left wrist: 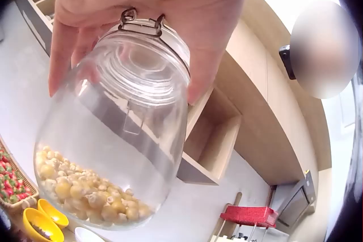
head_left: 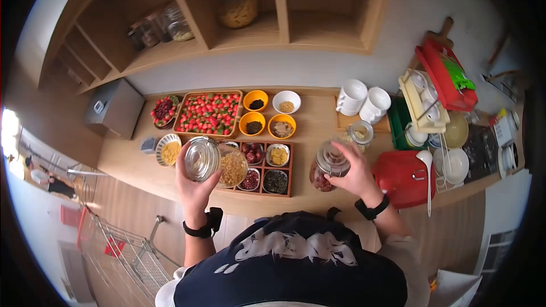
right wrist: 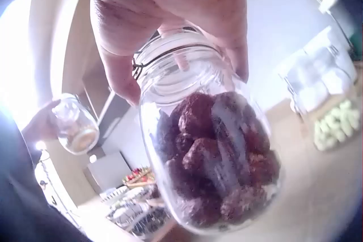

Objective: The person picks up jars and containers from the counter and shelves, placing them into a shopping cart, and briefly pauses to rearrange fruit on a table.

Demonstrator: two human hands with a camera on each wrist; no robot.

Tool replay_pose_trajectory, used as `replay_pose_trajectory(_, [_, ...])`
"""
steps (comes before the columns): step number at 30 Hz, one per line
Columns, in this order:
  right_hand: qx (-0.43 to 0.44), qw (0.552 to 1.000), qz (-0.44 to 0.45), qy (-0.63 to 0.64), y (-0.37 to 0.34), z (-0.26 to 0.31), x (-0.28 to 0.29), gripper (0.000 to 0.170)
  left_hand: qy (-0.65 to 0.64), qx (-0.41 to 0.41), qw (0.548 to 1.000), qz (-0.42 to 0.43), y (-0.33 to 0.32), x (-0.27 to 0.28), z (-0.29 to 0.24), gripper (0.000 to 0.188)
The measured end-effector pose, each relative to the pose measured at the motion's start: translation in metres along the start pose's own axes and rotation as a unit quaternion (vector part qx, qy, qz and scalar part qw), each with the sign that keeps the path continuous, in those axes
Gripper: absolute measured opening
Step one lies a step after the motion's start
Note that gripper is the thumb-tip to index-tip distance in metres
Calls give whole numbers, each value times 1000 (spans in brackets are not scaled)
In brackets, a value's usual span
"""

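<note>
My left hand [head_left: 194, 194] grips a clip-top glass jar [left wrist: 113, 123] around its lidded neck, held up over the counter's front side. Round yellow chickpeas [left wrist: 93, 199] fill only the bottom of it, heaped to one side in the left wrist view. My right hand [head_left: 360, 176] holds a second clip-top glass jar [right wrist: 207, 86] by the top, thumb and fingers on either side of the lid. Wrinkled dark red dried fruits [right wrist: 212, 157], which look like dates, fill much of that jar. Both jars have wire clasps at the neck.
A divided wooden tray [head_left: 292, 167] with small bowls lies between the hands. Behind it stand a strawberry basket [head_left: 177, 127] and several small bowls. A third jar [head_left: 360, 132], white mugs [head_left: 351, 95], a red board [head_left: 398, 179] and a dish rack are at right. Shelves [head_left: 324, 37] overhang the counter.
</note>
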State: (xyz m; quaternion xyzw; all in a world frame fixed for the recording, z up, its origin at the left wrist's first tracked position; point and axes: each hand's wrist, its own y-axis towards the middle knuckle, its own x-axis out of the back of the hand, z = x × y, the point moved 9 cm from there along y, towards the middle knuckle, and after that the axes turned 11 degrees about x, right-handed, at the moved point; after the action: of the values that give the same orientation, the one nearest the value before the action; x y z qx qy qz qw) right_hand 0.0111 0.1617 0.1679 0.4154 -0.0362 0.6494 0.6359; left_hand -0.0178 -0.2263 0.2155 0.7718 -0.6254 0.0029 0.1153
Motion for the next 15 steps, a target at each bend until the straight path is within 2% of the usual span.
replay_pose_trajectory(2, [76, 997, 0, -18, 30, 49, 37, 76, 1, -4, 1000, 12, 4, -7, -1, 87])
replay_pose_trajectory(3, [71, 998, -1, 1, 44, 70, 56, 74, -14, 2, 999, 30, 7, -12, 0, 87])
replay_pose_trajectory(5, [121, 992, -22, -14, 73, 111, 96, 76, -31, 8, 999, 39, 14, -18, 2, 87])
replay_pose_trajectory(6, [150, 988, -29, 18, 90, 126, 113, 75, -27, 0, 999, 46, 15, -22, 3, 88])
replay_pose_trajectory(7, [123, 990, -48, 48, 103, 137, 128, 75, -21, -7, 998, 55, 15, -27, 3, 88])
replay_pose_trajectory(8, [159, 980, -77, 90, 122, 151, 142, 74, -46, 2, 997, 67, 14, -34, -1, 88])
replay_pose_trajectory(9, [143, 976, -89, 136, 141, 162, 152, 69, -41, 2, 997, 69, 11, -36, -1, 89])
replay_pose_trajectory(11, [207, 972, -91, 61, 176, 175, 169, 63, -19, -22, 997, 76, 6, -38, -11, 90])
replay_pose_trajectory(12, [216, 971, -103, -16, 190, 176, 176, 58, -21, -24, 996, 79, 5, -37, -12, 90])
replay_pose_trajectory(13, [209, 970, -91, 83, 201, 199, 175, 69, -35, -19, 996, 81, 3, -36, -11, 90])
replay_pose_trajectory(15, [212, 969, -126, 5, 233, 172, 182, 68, -51, -13, 994, 94, -1, -36, -8, 90])
